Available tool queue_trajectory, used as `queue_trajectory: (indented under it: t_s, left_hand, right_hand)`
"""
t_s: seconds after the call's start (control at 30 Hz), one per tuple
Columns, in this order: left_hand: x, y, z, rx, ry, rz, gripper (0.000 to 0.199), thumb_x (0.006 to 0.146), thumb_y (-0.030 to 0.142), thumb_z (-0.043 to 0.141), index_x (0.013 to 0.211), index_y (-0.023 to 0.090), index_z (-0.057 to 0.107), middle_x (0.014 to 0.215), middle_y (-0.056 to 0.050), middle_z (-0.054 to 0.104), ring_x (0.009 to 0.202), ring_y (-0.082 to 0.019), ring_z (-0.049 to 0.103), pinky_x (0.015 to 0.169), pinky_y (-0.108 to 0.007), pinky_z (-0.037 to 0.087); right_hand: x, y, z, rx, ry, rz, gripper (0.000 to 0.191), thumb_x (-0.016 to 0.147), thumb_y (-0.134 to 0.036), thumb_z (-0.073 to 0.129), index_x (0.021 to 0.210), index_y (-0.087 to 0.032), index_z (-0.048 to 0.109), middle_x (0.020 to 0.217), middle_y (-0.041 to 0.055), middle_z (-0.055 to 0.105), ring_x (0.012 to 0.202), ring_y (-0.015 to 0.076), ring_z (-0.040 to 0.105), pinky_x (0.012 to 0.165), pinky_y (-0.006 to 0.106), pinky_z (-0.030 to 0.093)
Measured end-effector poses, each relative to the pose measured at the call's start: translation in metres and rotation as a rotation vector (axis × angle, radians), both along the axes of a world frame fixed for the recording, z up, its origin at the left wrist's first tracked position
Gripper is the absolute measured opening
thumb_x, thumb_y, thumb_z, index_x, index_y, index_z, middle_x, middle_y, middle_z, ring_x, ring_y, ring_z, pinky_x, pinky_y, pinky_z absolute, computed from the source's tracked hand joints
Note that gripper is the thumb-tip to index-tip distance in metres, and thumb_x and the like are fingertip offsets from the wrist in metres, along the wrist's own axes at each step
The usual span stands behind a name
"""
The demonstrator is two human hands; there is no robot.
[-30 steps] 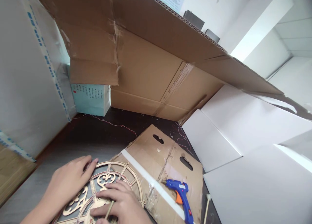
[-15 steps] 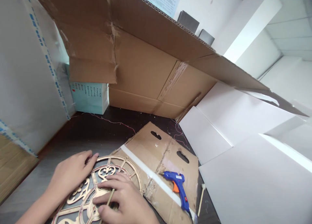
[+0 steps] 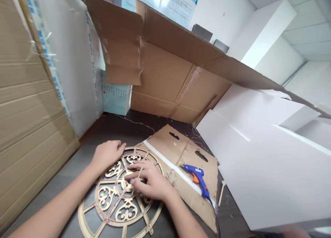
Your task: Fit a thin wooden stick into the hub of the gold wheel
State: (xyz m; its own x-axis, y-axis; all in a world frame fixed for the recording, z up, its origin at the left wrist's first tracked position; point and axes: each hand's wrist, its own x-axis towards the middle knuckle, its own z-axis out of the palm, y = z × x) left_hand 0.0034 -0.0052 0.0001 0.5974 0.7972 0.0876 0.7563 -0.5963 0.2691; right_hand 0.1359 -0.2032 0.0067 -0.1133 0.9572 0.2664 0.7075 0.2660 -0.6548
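A round openwork wooden panel (image 3: 104, 181) with spokes and scroll cut-outs lies flat in front of me, its near edge cut off by the frame. At its upper left rim rests my left hand (image 3: 110, 156), closed, with bent fingers and the thumb against the edge. My right hand (image 3: 151, 182) is over the panel's centre, fingers bent. A thin wooden stick (image 3: 140, 172) stands up between the fingers of that hand. Its lower end is partly hidden by the hand.
A blue glue gun (image 3: 197, 177) with an orange trigger lies on a flat cardboard sheet (image 3: 178, 153) at right. Beside it lies a pale stick (image 3: 221, 193) with a wider end. Cardboard walls (image 3: 162, 72), a light-blue box (image 3: 116, 100) and white boards (image 3: 258, 179) surround the dark table (image 3: 116, 126).
My view has shifted, so more of the panel and my forearms show. Both hands keep roughly the same places on the panel, and the stick stays in my right hand.
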Motion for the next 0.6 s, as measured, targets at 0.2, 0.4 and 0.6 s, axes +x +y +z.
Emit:
queue_trajectory:
  t_s: [0.2, 0.4, 0.6]
  left_hand:
    - [-0.0006, -0.0043, -0.0033, 0.053, -0.032, -0.007, 0.052, 0.092, 0.052, 0.029, 0.080, 0.019, 0.068, 0.091, -0.015, 0.074, 0.090, -0.035, 0.068, 0.067, -0.036, 0.041]
    - [-0.0026, -0.0083, -0.0017, 0.059, -0.041, -0.013, 0.053, 0.091, 0.049, 0.030, 0.084, 0.017, 0.071, 0.093, -0.017, 0.074, 0.092, -0.033, 0.069, 0.072, -0.037, 0.046]
    - [-0.0046, -0.0094, -0.0016, 0.071, -0.055, -0.015, 0.053, 0.092, 0.049, 0.029, 0.085, 0.017, 0.072, 0.093, -0.017, 0.074, 0.093, -0.033, 0.070, 0.074, -0.038, 0.048]
  right_hand:
    - [-0.0001, -0.0023, -0.0013, 0.021, -0.027, 0.037, 0.026, 0.094, -0.023, 0.060, 0.114, -0.026, 0.076, 0.132, 0.0027, 0.065, 0.130, 0.0172, 0.052, 0.114, 0.034, 0.035]
    - [-0.0033, -0.0020, 0.0006, 0.002, -0.037, 0.035, 0.025, 0.095, -0.025, 0.059, 0.112, -0.026, 0.077, 0.131, 0.0036, 0.066, 0.129, 0.0185, 0.054, 0.113, 0.035, 0.037]
    - [-0.0038, -0.0011, -0.0006, 0.037, -0.017, 0.063, 0.025, 0.095, -0.024, 0.059, 0.112, -0.024, 0.077, 0.129, 0.0042, 0.067, 0.126, 0.0173, 0.057, 0.111, 0.033, 0.039]
